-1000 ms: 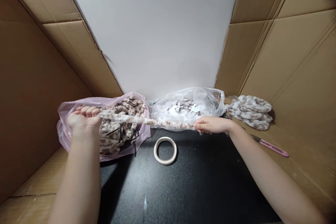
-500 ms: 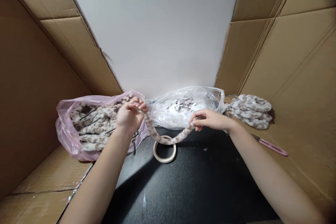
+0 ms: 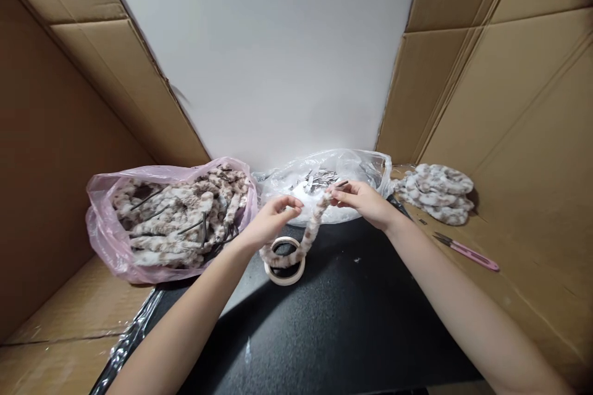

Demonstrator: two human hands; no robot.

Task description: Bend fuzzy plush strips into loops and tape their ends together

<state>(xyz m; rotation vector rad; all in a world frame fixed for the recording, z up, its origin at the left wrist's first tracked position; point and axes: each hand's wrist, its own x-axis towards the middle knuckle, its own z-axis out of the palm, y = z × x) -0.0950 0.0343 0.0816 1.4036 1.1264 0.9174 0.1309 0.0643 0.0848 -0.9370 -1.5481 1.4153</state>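
Observation:
A furry white tube with brown spots [image 3: 311, 236] hangs in a curve between my hands. My right hand [image 3: 359, 200] pinches its upper end, where a short dark cord tip sticks out. My left hand [image 3: 273, 219] has moved in close, its thumb and forefinger a little apart. The tube's other end runs up behind this hand and seems held in its curled fingers, though the grip is hidden. Beneath the curve, a roll of masking tape [image 3: 285, 279] lies flat on the black tabletop [image 3: 352, 321].
A pink plastic bag [image 3: 109, 253] full of furry tubes with dark cords stands at left. Behind my hands lies a clear bag [image 3: 278, 188] of small strips. At right are a pile of furry pieces [image 3: 438, 194] and pink-handled snips [image 3: 472, 256]. Cardboard walls [image 3: 523, 105] flank the table.
My left hand has moved right and down, towards my right hand. The right end of the tube has risen slightly, and the curve has become narrower. The view has shifted slightly.

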